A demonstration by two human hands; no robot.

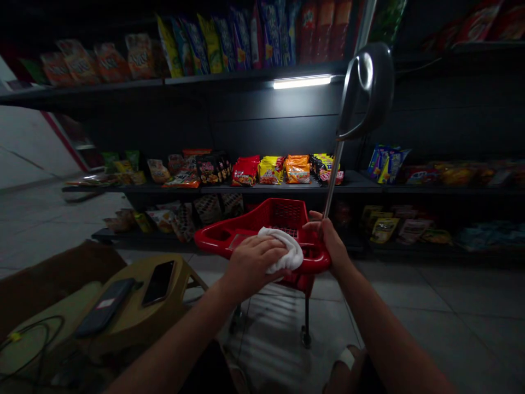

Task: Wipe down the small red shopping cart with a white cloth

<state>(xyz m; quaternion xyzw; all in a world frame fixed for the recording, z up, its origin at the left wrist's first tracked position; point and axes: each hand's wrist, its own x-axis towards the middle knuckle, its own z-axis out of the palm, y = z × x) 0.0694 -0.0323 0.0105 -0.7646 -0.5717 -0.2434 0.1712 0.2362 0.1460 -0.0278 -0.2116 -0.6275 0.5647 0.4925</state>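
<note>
Cloth [285, 250] under spread left hand [254, 262] on red shopping cart [217, 239]; right hand [328, 241] grips pole [333, 175]; hard rubbing could roll it.

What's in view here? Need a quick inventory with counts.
shopping cart: 1, red, centre, on the tiled floor
cart pole: 1, silver metal, rising from the cart
loop handle: 1, dark grey, top of the pole
cloth: 1, white, bunched on the cart's rim
stool: 1, tan, lower left
smartphone: 1, black, on the stool
flat device: 1, dark, on the stool, kind unclear
cable: 1, black, lower left
shelving: 3 tiers, dark, ahead
snack packets: many, mixed colours, on the shelves
light tube: 1, lit white, under the top shelf
left hand: 1, pressing on the cloth
right hand: 1, gripping the base of the cart pole
</note>
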